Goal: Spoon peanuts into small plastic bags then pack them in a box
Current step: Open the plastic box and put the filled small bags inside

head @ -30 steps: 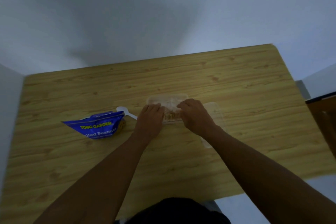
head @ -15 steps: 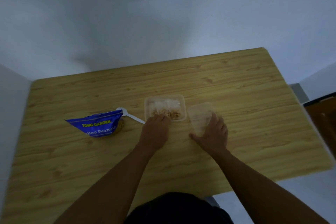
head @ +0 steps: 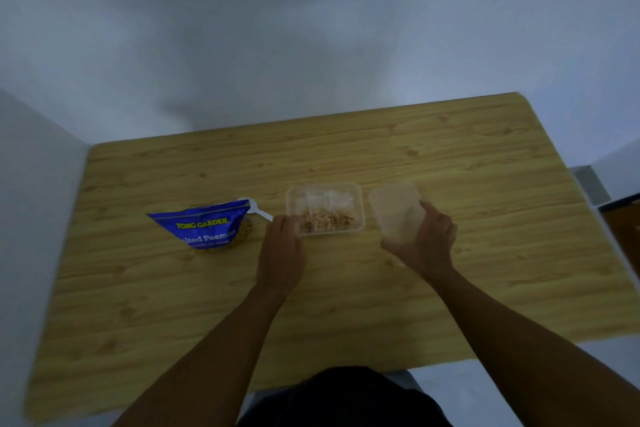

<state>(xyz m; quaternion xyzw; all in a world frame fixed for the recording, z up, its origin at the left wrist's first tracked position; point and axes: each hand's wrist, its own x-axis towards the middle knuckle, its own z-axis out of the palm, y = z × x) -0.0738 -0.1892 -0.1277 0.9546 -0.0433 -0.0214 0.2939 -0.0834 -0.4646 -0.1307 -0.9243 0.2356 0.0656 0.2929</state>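
Head view, sole entry.

Right hand [head: 424, 241]: grips clear lid [head: 393, 210], fingers curled round its near edge, lid raised and tilted ahead of the knuckles. One second ago this hand was on top of the box with the left; half a second ago the lid lay flat just to its right. Lid is now off and carried further aside.

Left hand [head: 282, 248]: fingers curled at the near-left corner of the box [head: 360, 208], which sits just ahead of its fingertips. It has held that place throughout. Whether it pinches the rim or only rests against it cannot be told.

Box contents: filled small bags [head: 327, 218], peanuts showing through, exposed.

Left of the left hand: white spoon [head: 258, 211], just beside the knuckles; blue peanut pouch [head: 207, 225] beyond it. Both lie on the table [head: 485, 184], neither touched.

Judgement: box reopened, likely to admit further bags or rearrange them; packing appears under way, closing not yet done.
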